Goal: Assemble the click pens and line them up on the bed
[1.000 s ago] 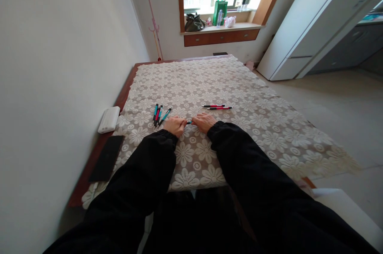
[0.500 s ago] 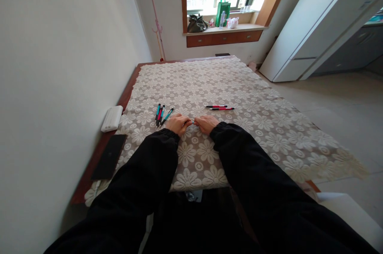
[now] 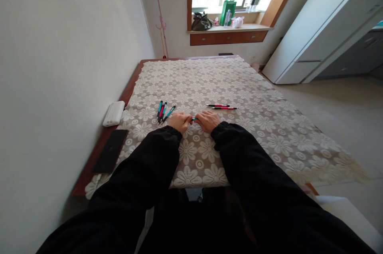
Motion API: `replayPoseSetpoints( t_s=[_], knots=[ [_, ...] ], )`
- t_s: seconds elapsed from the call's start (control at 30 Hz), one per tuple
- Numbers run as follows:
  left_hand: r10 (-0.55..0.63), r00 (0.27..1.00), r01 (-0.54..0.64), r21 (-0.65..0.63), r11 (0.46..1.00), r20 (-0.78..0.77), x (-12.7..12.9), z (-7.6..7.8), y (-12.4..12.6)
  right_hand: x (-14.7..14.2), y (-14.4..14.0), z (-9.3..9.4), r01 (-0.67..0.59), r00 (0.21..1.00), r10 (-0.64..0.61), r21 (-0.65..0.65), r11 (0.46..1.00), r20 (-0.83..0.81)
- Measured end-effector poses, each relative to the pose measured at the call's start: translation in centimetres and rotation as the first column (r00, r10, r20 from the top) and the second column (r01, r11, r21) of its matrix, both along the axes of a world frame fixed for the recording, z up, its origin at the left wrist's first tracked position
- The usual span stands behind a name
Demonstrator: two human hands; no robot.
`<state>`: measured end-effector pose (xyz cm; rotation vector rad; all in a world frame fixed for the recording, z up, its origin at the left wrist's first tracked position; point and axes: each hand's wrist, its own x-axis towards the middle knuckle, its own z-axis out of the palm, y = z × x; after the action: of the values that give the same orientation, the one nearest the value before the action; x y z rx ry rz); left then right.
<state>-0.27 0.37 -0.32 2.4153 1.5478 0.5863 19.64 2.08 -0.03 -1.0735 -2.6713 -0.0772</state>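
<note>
My left hand (image 3: 178,122) and my right hand (image 3: 209,121) rest close together on the lace tablecloth (image 3: 239,98). Between them they grip a small teal pen (image 3: 194,119); only a short piece of it shows between the fingers. Just left of my left hand lies a bunch of several teal and red pens (image 3: 164,111). Beyond my right hand, two red pens (image 3: 222,106) lie side by side. Black sleeves cover both forearms.
A white power bank (image 3: 113,113) and a black phone (image 3: 110,155) lie at the table's left edge by the wall. A white fridge (image 3: 311,34) stands at the right. Bags and bottles sit on the windowsill (image 3: 227,27).
The view has drifted slightly, so everything sits a little further right. Both hands stay together on the pen, which now shows a bit more teal between them.
</note>
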Motion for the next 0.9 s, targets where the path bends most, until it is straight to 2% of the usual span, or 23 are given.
replayPoseSetpoints(
  t_s=[0.1,0.23,0.47,0.7,0.8,0.9],
  knots=[
    [0.021,1.0,-0.022,0.017,1.0,0.019,-0.1,-0.2,0.1,0.3,0.1,-0.4,-0.008,0.995,0.01,0.012,1.0,-0.103],
    [0.049,0.995,-0.05,0.008,0.999,0.081,-0.1,-0.2,0.0,0.4,0.0,-0.7,0.01,0.986,-0.016,-0.038,0.999,-0.166],
    [0.026,0.991,-0.024,-0.018,1.0,0.129,0.0,0.0,-0.3,0.5,0.0,-0.2,0.015,0.987,-0.031,-0.102,0.995,-0.155],
    [0.077,0.99,-0.07,-0.055,0.996,0.118,0.0,0.8,-0.5,0.5,-0.4,0.0,0.055,0.981,-0.089,-0.198,0.979,-0.17],
    [0.039,0.983,-0.038,-0.009,0.999,0.177,-0.1,0.6,-0.5,0.5,-0.6,0.1,0.059,0.985,-0.087,-0.183,0.981,-0.15],
    [0.01,0.984,-0.012,0.011,1.0,0.175,-0.1,0.2,-0.4,0.5,-0.7,0.0,0.003,0.989,-0.023,-0.135,0.991,-0.145]
  ],
)
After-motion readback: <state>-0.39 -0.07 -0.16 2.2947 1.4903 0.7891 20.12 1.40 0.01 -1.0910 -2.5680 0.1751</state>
